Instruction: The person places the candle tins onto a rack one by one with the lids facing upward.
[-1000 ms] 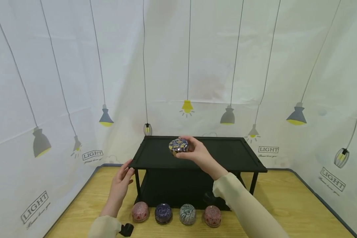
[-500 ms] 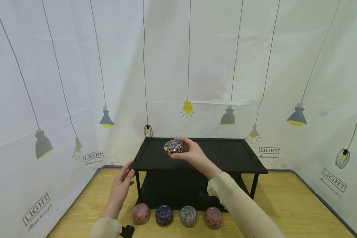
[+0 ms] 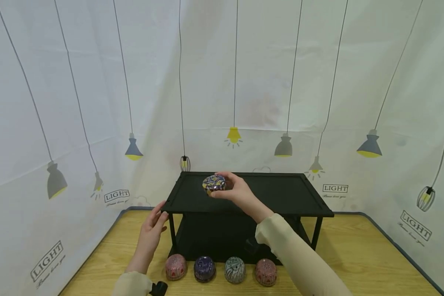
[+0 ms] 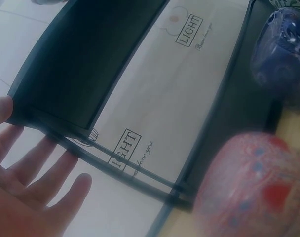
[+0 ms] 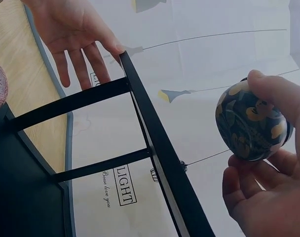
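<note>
My right hand [image 3: 240, 195] holds a small round tin [image 3: 213, 183] with a dark blue and yellow floral pattern, pinched between thumb and fingers. The tin is above the top board of a black two-tier rack [image 3: 274, 191], apart from it, as the right wrist view shows. At the rack's left front corner my left hand [image 3: 150, 230] touches the board's edge, its fingers [image 4: 36, 158] fairly straight. In front of the rack stand several similar tins in a row: a pink tin [image 3: 176, 267], a purple-blue tin [image 3: 204, 269], a green-white tin [image 3: 234, 270] and another pink tin [image 3: 266, 272].
The rack's lower board [image 3: 214, 238] lies close behind the row of tins, and thin black posts [image 3: 316, 232] bear the top. A wooden table [image 3: 355, 255] extends to both sides. White cloth [image 3: 207, 82] printed with hanging lamps surrounds the table at the back and sides.
My right hand has moved slightly left with the floral tin, along the top board. The left hand stays at the rack's corner. The whole head view has shifted a little downward.
</note>
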Motion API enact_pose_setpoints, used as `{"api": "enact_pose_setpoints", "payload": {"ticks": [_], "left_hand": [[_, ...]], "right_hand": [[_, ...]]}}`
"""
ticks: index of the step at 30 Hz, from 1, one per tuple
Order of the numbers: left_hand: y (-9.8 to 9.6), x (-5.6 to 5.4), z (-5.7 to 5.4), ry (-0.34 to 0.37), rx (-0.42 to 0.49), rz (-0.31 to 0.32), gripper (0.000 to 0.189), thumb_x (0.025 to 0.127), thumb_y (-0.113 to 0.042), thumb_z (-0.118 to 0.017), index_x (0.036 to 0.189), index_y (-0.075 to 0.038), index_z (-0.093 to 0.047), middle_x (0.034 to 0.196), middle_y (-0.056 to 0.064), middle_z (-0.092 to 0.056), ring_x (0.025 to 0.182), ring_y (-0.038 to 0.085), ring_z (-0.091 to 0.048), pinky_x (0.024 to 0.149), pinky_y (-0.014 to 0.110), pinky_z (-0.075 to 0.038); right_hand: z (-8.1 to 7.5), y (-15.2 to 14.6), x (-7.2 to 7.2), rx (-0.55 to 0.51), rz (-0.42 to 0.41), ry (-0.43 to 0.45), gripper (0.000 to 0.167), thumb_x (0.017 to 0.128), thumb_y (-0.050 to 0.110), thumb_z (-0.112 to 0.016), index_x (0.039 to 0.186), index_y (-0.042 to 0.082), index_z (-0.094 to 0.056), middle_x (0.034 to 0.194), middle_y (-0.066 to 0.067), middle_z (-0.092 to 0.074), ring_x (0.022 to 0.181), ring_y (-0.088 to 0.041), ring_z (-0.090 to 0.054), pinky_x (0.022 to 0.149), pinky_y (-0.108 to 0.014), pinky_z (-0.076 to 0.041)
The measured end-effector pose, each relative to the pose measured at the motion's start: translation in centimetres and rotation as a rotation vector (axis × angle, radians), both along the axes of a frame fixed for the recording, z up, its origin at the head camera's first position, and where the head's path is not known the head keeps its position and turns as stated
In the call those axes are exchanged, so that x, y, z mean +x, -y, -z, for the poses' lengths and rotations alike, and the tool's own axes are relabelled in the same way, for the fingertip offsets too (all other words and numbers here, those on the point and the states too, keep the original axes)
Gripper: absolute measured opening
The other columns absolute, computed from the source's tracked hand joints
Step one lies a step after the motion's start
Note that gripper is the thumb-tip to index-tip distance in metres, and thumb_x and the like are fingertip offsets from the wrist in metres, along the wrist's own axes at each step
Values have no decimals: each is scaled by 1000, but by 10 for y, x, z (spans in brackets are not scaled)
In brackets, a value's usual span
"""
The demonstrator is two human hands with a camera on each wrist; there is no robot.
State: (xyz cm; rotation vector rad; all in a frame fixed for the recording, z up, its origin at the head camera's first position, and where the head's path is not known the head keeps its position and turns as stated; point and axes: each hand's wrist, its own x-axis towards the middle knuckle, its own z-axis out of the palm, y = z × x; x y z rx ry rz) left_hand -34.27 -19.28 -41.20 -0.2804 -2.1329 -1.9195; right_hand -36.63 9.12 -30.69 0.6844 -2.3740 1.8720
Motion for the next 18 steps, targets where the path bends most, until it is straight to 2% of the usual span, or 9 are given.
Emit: {"api": "enact_pose_setpoints", "payload": {"ticks": [7, 18], "left_hand": [[0, 1, -1, 3, 7, -7, 52, 101, -38, -51, 149, -20, -40, 146, 17, -42, 129, 34, -44, 100, 57, -36], [-2, 3, -4, -4, -1, -16, 51, 102, -34, -50, 149, -16, -40, 145, 18, -43, 128, 34, -45, 98, 54, -38]], "right_hand": [[2, 6, -3, 24, 3, 7, 66, 83, 22, -79, 141, 11, -49, 123, -8, -58, 107, -22, -56, 88, -41, -47], [6, 16, -8, 60, 48, 6, 62, 81, 25, -81, 136, 15, -54, 114, -6, -61, 100, -20, -58, 83, -39, -49]]}}
